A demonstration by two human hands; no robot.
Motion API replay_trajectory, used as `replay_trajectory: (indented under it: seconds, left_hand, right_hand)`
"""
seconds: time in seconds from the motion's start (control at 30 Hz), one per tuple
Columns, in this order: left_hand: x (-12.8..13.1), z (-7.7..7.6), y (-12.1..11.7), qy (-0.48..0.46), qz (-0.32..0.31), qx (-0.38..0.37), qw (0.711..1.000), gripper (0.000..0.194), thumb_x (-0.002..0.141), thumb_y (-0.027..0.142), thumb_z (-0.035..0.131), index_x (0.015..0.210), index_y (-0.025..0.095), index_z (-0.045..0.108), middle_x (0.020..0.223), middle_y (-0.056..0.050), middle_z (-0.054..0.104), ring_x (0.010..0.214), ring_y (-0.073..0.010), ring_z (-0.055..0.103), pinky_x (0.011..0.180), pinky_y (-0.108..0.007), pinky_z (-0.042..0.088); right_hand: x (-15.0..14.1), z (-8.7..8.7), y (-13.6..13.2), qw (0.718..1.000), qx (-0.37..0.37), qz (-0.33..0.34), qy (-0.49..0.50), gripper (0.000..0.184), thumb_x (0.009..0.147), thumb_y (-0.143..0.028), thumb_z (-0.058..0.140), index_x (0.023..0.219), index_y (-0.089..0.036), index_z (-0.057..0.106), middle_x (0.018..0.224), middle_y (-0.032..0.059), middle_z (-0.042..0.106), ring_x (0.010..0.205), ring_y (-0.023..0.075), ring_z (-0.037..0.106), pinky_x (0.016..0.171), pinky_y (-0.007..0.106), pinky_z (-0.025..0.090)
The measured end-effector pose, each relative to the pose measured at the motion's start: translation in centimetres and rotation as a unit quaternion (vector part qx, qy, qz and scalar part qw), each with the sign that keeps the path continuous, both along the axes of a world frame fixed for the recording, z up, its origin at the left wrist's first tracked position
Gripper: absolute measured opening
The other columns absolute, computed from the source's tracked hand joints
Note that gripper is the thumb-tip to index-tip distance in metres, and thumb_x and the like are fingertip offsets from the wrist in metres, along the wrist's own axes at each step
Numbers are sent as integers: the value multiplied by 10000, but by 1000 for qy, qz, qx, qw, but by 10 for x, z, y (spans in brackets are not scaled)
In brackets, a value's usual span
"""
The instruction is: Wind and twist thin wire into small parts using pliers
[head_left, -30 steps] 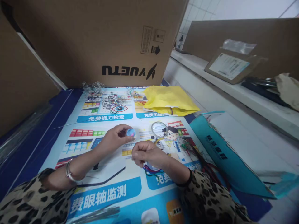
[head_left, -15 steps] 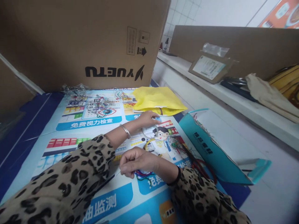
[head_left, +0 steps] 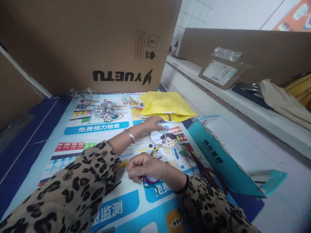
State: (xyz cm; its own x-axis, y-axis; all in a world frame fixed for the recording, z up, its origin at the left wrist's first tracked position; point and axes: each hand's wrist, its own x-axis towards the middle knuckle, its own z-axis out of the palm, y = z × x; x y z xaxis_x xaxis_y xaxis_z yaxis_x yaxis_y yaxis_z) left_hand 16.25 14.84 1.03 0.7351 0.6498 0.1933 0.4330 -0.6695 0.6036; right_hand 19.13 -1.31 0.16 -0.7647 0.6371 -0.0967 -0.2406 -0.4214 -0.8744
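Observation:
My left hand [head_left: 153,124] reaches to the front edge of a yellow pouch [head_left: 167,102], thumb and fingers apart, with nothing visible between them. Just below it lie a clear ring [head_left: 157,143], like a roll of tape or line, and a partly hidden yellow ring [head_left: 154,150]. Nearer to me, my right hand [head_left: 145,168] is closed, fingertips curled together. What it pinches is hidden. Purple, red and green cords [head_left: 152,185] show under its palm; I cannot tell whether they are held or lie on the printed sheet [head_left: 131,207].
Red-handled scissors [head_left: 213,178] lie beside tangled threads [head_left: 186,152] and a turquoise box [head_left: 211,152] at right. Small tangled pieces [head_left: 105,108] lie at the back left. A large carton [head_left: 80,38] stands behind; a white ledge [head_left: 189,69] runs along the right.
The view has shifted slightly, so everything sits a little further right. My left fingers have moved slightly at the pouch; my right hand stays closed in about the same place.

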Motion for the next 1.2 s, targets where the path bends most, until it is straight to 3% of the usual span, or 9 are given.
replay_trajectory:
  seconds: [0.13,0.27,0.43,0.6,0.83,1.0,1.2]
  left_hand:
    - [-52,19,-17,-139,43,-101,984,247,737,270,588,948,165,663,946,-70,666,843,-187,593,778,-302,435]
    - [-113,28,-41,-248,77,-253,932,192,747,305,591,851,169,680,847,-52,669,691,-135,573,675,-268,433]
    - [-157,25,-69,-379,98,-329,859,274,756,386,604,911,175,684,819,-54,653,652,-119,546,628,-245,412]
    - [-170,15,-81,-454,143,-312,822,343,752,393,615,1014,175,656,802,-51,653,696,-146,570,665,-267,417]
    - [-189,-3,-75,-497,257,-240,794,195,711,312,658,842,168,666,805,-19,635,716,-123,532,662,-233,391]
    - [-186,-9,-81,-489,294,-213,793,131,754,294,598,754,163,601,721,6,587,684,-121,497,666,-237,378]
    - [-182,-9,-92,-470,344,-152,799,119,819,272,497,755,182,539,739,11,564,749,-133,506,735,-252,383]
  right_hand:
    - [-3,8,2,993,-13,-113,31,205,758,-304,636,681,-137,547,507,-34,515,413,58,437,413,189,290]
    - [-8,34,13,984,-20,-168,48,230,767,-297,620,639,-153,496,501,-60,434,416,47,395,421,191,238]
    - [-31,56,41,970,-4,-233,70,223,741,-294,640,648,-163,486,518,-65,428,427,42,379,418,186,222]
    - [-64,41,73,967,-36,-242,66,222,688,-296,677,676,-166,497,489,-78,422,402,33,348,393,172,191]
    - [-95,11,94,974,-43,-221,34,272,650,-341,693,672,-173,480,489,-79,435,395,41,374,377,168,185]
    - [-98,-1,95,973,-60,-224,6,296,643,-351,702,673,-174,466,501,-82,441,395,37,387,379,161,212]
    - [-96,-3,91,973,-53,-222,-24,280,637,-355,697,658,-168,490,487,-71,450,385,46,381,363,172,206]
